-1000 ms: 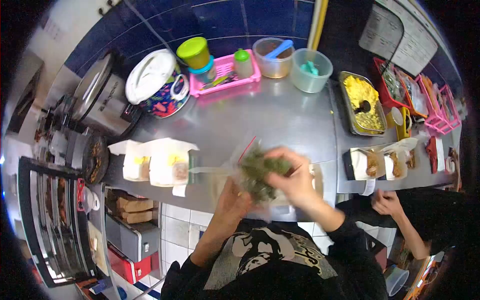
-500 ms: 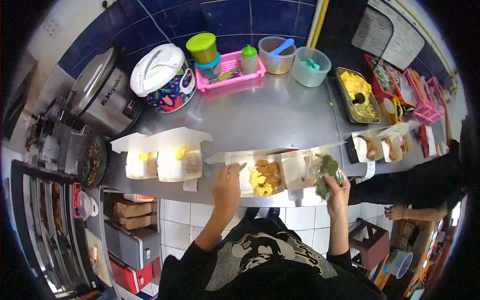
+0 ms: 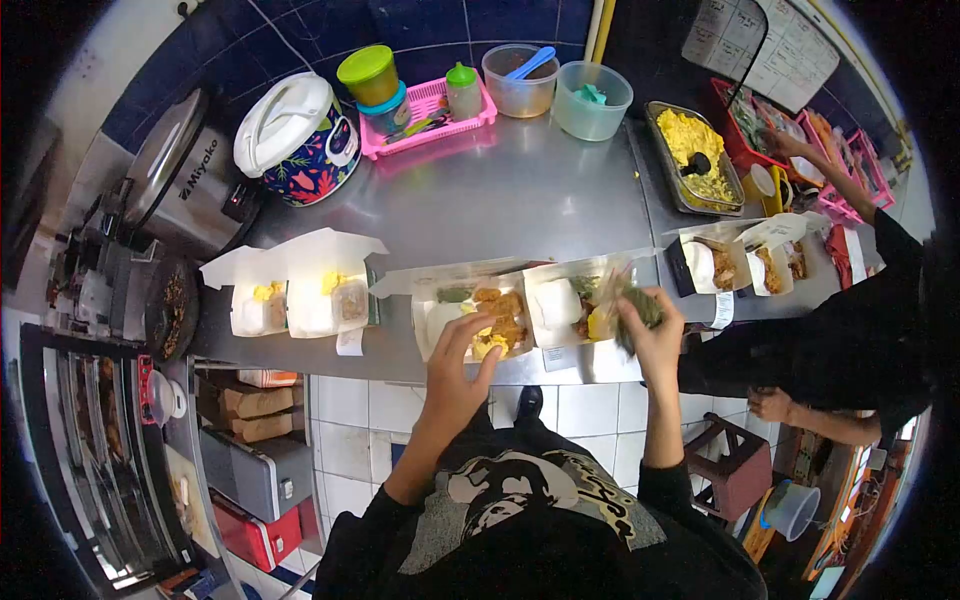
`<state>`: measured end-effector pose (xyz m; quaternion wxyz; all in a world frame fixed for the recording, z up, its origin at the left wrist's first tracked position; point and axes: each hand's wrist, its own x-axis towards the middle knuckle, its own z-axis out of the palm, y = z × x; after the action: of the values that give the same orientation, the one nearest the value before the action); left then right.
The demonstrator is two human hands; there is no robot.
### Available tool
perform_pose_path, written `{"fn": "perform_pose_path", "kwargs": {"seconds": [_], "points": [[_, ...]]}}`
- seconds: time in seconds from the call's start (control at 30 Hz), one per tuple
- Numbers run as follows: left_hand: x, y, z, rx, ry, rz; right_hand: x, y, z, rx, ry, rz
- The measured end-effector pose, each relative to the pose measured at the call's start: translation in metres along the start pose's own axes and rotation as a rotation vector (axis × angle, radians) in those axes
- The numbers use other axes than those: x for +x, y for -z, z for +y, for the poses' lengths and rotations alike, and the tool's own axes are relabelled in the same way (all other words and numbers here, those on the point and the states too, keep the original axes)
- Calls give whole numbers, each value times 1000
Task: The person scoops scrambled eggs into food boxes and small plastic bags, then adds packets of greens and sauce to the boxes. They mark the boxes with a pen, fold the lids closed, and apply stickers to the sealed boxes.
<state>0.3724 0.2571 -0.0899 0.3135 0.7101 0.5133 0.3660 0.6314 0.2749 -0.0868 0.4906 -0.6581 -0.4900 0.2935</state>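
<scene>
My left hand (image 3: 462,362) is over the front of an open meal box (image 3: 425,335), its thumb and fingers apart near the yellow egg (image 3: 488,343). That box also holds browned food (image 3: 503,312) and a green leaf (image 3: 455,295). In my right hand (image 3: 655,335) is a clear bag of green leaves (image 3: 637,312), held above the right side of a second open box (image 3: 560,352). White rice (image 3: 558,304) and other food lie in this second box, partly hidden by the bag.
Two open boxes (image 3: 300,327) stand left. Behind are a rice cooker (image 3: 298,150), a pink tray (image 3: 430,140), tubs (image 3: 592,105) and an egg tray (image 3: 700,160). A co-worker (image 3: 810,345) stands right, one hand at a red basket (image 3: 740,125), beside more boxes (image 3: 735,270).
A green leaf now lies in the left box, and my left hand has opened above it. The second box, with rice, shows more fully. The co-worker's arm now reaches to the baskets.
</scene>
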Motion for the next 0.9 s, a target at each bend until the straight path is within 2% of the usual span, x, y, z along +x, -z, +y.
{"fn": "perform_pose_path", "kwargs": {"seconds": [0.03,0.1,0.17,0.23,0.3,0.37,0.43,0.5,0.53,0.57,0.6,0.67,0.73,0.8,0.83,0.9], "points": [[-3,-2,1,3,6,2,-11,-1,-5,286,-195,-132],[-9,-9,1,-573,184,11,-33,-11,-16,501,-364,-386],[-11,-6,-5,-631,165,-4,-53,-35,-22,591,-388,-507],[-18,3,-17,-1162,509,-168,-65,-58,-30,521,-346,-638],[-32,9,-60,-1147,512,-129,-78,-86,-37,461,-328,-664],[-45,35,-87,-1112,410,-166,-90,-113,-45,379,-349,-659],[-54,70,-111,-1169,433,-118,-99,-149,-60,371,-399,-668],[-66,117,-144,-1246,543,-1,-104,-190,-63,399,-293,-610],[-67,148,-158,-1102,676,105,-103,-212,-70,376,-257,-594],[-64,183,-161,-969,640,227,-97,-233,-77,238,-39,-573],[-60,218,-166,-832,598,341,-93,-256,-91,221,-109,-558],[-63,277,-228,-564,382,479,-82,-308,-116,116,177,-397],[-47,334,-262,-72,120,514,-70,-363,-120,105,264,-293],[-22,363,-258,126,136,554,-63,-408,-129,207,164,-296],[-13,370,-271,118,138,541,-60,-427,-126,198,154,-288],[1,378,-303,240,-67,470,-55,-458,-113,336,155,-369]]}}
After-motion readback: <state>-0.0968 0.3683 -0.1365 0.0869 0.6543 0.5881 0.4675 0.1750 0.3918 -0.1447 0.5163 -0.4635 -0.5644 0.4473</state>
